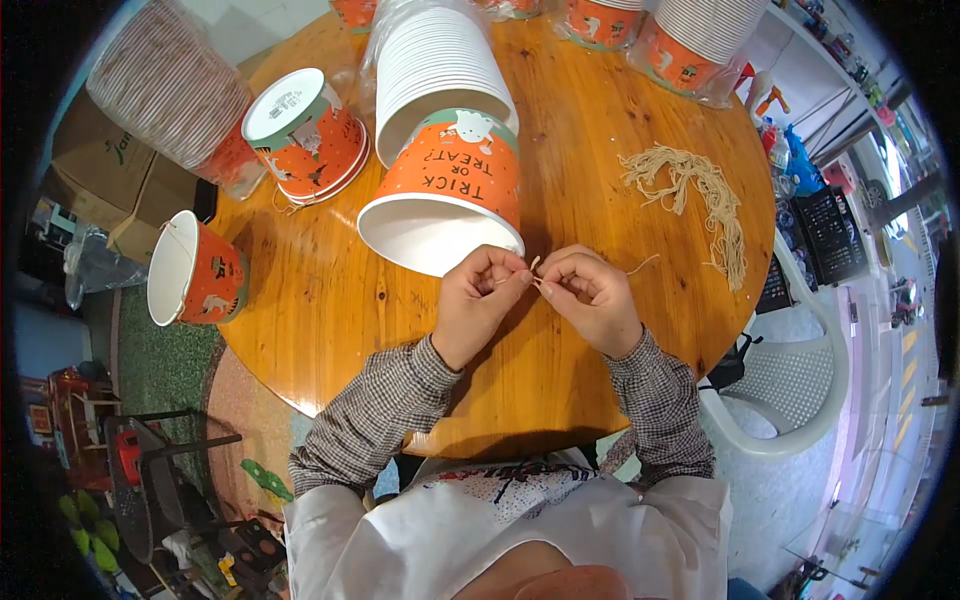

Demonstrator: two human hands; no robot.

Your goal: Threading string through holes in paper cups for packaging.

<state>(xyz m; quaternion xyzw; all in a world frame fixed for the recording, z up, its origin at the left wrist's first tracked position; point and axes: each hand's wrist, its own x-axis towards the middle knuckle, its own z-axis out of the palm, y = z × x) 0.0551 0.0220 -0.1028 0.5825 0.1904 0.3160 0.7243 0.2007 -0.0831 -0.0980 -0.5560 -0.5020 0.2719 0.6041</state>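
Observation:
My left hand [482, 298] and my right hand [592, 297] meet over the near part of the wooden table, fingertips almost touching. Both pinch a thin beige string [536, 268]; a loose end trails out to the right of my right hand. Just beyond my left hand, an orange paper bucket [460, 180] with a green band lies on its side, its white mouth toward me. Its base end meets a nested stack of white-rimmed buckets [440, 70]. A bundle of beige strings [690, 185] is spread at the right of the table.
At the left, a few orange buckets [318, 155] stand upside down, and another bucket [215, 268] lies tilted at the table edge. A tall wrapped bucket stack [175, 95] leans beside cardboard boxes [105, 150]. More stacks [695, 50] stand far right. A white plastic chair [790, 385] is beside the table.

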